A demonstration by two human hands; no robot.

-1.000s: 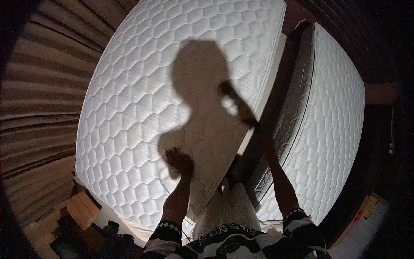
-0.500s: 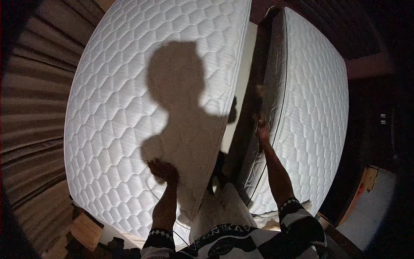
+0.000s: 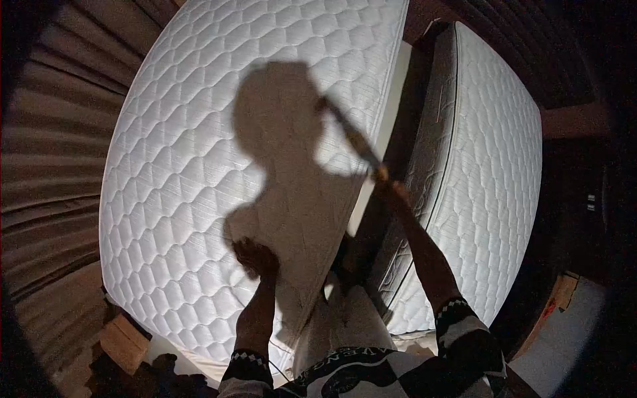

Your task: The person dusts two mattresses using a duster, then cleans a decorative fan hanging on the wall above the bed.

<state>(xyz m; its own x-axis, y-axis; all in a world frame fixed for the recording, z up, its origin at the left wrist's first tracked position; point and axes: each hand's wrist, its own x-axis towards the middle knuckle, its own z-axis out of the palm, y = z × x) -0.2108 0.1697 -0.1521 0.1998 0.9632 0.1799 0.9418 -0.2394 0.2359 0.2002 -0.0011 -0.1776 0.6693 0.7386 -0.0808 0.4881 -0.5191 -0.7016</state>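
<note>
In the head view, my right hand is closed around the end of a long, narrow, dark stick-like tool with a tan stretch along it. The tool slants up and left over the edge of the left quilted mattress; blur and dim light hide its exact kind. My left hand hovers over or rests on that same mattress, its fingers loosely bent and apart with nothing visible in them. Contact with the fabric I cannot tell. A second white quilted mattress with a grey side lies to the right of my right hand.
A dark gap runs between the mattresses, and my legs stand at its near end. Pleated brown curtains hang at the left. A wooden block sits low left, a pale panel low right. My shadow covers part of the left mattress.
My right hand has moved slightly up and left, and the tool has swung from the gap to over the left mattress. My left hand stays nearly in place. The view has shifted slightly.
</note>
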